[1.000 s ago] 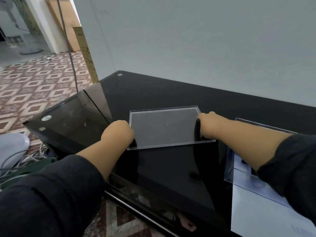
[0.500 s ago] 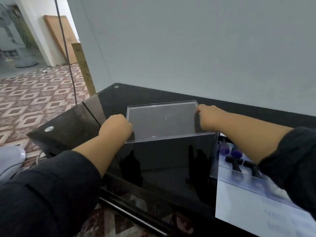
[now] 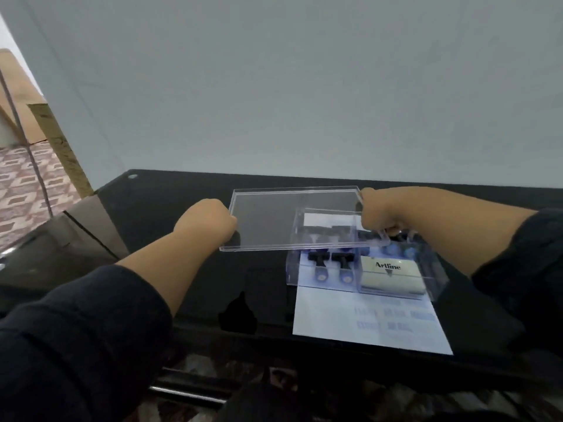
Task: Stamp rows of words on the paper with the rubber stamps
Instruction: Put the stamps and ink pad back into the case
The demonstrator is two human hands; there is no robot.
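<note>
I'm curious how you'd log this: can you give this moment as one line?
left hand: grips clear lid | right hand: grips lid | lid: above open stamp box | paper: rows stamped

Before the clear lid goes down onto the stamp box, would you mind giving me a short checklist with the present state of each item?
1. Lid held at both ends: ok. The left hand grips the left edge of the clear lid and the right hand grips the right edge.
2. Lid lined up over the stamp box: not ok; it sits off to the left and covers only the far part.
3. Rubber stamps lying inside the box: ok.
4. Ink pad inside the box: ok.
5. Paper already stamped: ok, blue rows show.
6. Anything standing above the box rim: cannot tell.
</note>
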